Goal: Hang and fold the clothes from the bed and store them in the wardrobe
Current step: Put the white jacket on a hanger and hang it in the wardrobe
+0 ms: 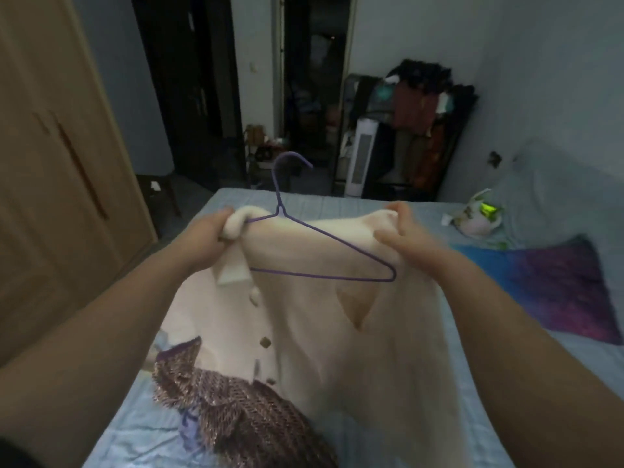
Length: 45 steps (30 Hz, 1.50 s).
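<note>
Plainly, in the head view, both hands are closed on one cream cardigan (320, 332) held up over the bed (337, 202). The left hand (206, 238) bunches one shoulder in curled fingers, where an end of the single purple wire hanger (280, 211) disappears. The right hand (405, 238) pinches the other shoulder. The hanger lies against the cardigan, hook upward. One brown knit garment (236, 410) lies by the bed's left edge, partly under the cardigan's hem. One wardrobe (50, 163) stands beyond that edge.

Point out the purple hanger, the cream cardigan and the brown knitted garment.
purple hanger (320, 275), head view, bottom bar.
cream cardigan (320, 349), head view, middle of fabric.
brown knitted garment (236, 410), head view, its middle.
</note>
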{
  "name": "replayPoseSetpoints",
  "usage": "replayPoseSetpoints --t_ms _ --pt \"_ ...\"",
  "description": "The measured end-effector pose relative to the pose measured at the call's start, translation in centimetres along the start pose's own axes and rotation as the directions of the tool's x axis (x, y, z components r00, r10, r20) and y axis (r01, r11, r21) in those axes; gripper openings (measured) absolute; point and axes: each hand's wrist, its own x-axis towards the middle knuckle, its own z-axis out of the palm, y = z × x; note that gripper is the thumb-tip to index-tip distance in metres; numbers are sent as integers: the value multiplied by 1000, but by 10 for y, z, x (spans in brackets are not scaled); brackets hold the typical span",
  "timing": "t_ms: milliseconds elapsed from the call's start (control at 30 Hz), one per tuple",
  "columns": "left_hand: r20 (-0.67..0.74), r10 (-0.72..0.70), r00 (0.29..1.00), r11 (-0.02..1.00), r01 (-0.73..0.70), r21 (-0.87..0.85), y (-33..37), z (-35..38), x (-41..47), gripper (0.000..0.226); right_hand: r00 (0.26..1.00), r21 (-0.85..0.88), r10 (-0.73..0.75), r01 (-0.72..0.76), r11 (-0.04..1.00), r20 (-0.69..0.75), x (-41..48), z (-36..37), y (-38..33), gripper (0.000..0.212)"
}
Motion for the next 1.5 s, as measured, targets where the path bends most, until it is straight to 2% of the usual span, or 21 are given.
replayPoseSetpoints --t_ms 67,100,167,267,367,433,500,567,633,667,700,767,833,933,1033,1100,1200,1267,1400,1500 --pt "-22 66 998 998 -66 -8 11 -9 5 28 995 -72 3 4 997 96 -19 -10 -7 84" --pt "-34 99 995 995 -99 4 16 -13 8 30 993 -129 1 15 992 120 -26 -14 -9 92" --pt "-20 125 992 991 -124 59 25 -19 12 28 993 -239 24 3 971 113 -42 -16 -11 102" --pt "-15 104 994 984 -101 145 35 -22 17 21 990 -279 93 -60 958 104 -67 -16 -6 112" --pt "-62 161 985 973 -148 178 47 -25 19 23 983 -348 152 -106 931 107 -86 -19 2 102" --pt "-72 206 976 964 -190 187 54 -29 22 24 985 -378 172 -148 914 31 -93 -24 5 86" --pt "-85 249 965 963 -237 131 62 -32 25 28 977 -381 148 -196 904 -150 -96 -31 5 69" --pt "-93 322 942 946 -317 63 72 -35 28 32 918 -383 103 -259 887 -383 -100 -39 2 55" --pt "-95 403 911 915 -403 16 83 -38 29 34 831 -355 51 -292 888 -554 -103 -48 -4 46" --pt "-98 434 896 900 -435 13 86 -40 30 37 812 -334 48 -293 896 -581 -103 -54 -6 45" --pt "-101 459 883 888 -460 21 88 -43 31 40 820 -314 60 -285 906 -570 -103 -62 -9 45" --pt "-96 491 866 871 -490 36 88 -51 35 44 881 -243 111 -244 939 -459 -104 -83 -17 49" --pt "-100 515 851 857 -511 63 91 -59 39 48 921 -116 143 -197 974 -362 -106 -103 -28 50" --pt "-121 524 843 850 -508 141 105 -70 50 47 911 -8 163 -179 984 -378 -106 -121 -44 54" --pt "6 542 840 783 -508 360 118 -80 60 48 872 176 227 -166 970 -433 -99 -127 -51 64" --pt "67 493 867 748 -462 477 125 -77 61 47 839 248 243 -133 960 -487 -92 -126 -56 57" --pt "-25 386 922 810 -326 487 143 -64 62 39 797 244 215 -88 966 -565 -80 -118 -66 49" --pt "-46 331 943 837 -271 476 155 -54 64 28 795 285 223 -65 956 -564 -73 -111 -70 48" --pt "-118 223 968 942 -183 281 166 -38 69 6 830 293 203 -51 955 -519 -68 -84 -74 52" --pt "-168 168 971 984 -156 84 167 -33 72 7 851 136 120 -58 989 -512 -65 -52 -68 70"
